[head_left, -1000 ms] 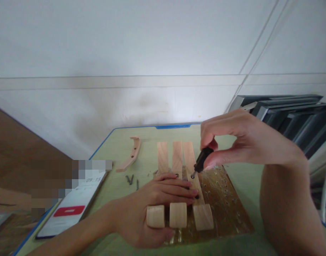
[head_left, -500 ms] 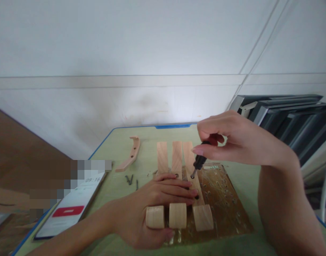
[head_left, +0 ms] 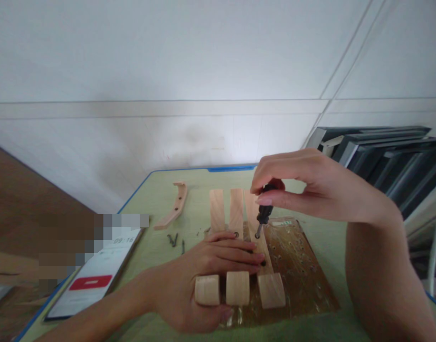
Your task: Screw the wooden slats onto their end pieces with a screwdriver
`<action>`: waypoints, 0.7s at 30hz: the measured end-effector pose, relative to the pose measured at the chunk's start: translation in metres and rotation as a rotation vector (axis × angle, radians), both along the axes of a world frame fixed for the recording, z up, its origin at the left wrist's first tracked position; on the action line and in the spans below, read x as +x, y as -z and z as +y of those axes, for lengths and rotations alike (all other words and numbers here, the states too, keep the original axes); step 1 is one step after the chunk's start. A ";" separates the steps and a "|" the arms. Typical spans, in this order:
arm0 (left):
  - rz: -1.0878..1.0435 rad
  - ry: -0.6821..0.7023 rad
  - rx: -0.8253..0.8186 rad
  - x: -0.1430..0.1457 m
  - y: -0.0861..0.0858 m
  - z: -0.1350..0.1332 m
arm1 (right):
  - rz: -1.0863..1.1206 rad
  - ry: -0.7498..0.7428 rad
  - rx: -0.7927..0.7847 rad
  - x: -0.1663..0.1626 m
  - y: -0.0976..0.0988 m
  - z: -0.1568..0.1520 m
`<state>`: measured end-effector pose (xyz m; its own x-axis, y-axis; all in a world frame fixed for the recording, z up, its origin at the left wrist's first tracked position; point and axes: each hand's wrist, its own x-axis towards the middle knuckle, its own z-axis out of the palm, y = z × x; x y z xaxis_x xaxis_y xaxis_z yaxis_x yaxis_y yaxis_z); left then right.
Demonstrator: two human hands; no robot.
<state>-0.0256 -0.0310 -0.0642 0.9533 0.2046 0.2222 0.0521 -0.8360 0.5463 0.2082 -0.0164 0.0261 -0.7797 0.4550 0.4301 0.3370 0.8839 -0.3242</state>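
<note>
My right hand is clamped on the top of a small black screwdriver, tip down on the rightmost of three wooden slats. My left hand lies flat across the slats, fingers stretched out, gripping nothing. The slats sit mid-table on a brown drilled board. Loose screws and a curved wood piece lie to the left, with a phone at near left.
</note>
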 end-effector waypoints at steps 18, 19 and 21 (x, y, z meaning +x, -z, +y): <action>0.000 0.015 0.020 0.000 0.003 0.002 | -0.085 -0.075 -0.242 0.013 -0.007 -0.003; -0.003 0.013 0.019 -0.001 0.003 0.002 | -0.090 -0.074 -0.236 0.012 -0.008 -0.003; -0.010 0.012 0.020 -0.001 0.003 0.001 | -0.098 -0.080 -0.220 0.012 -0.008 -0.003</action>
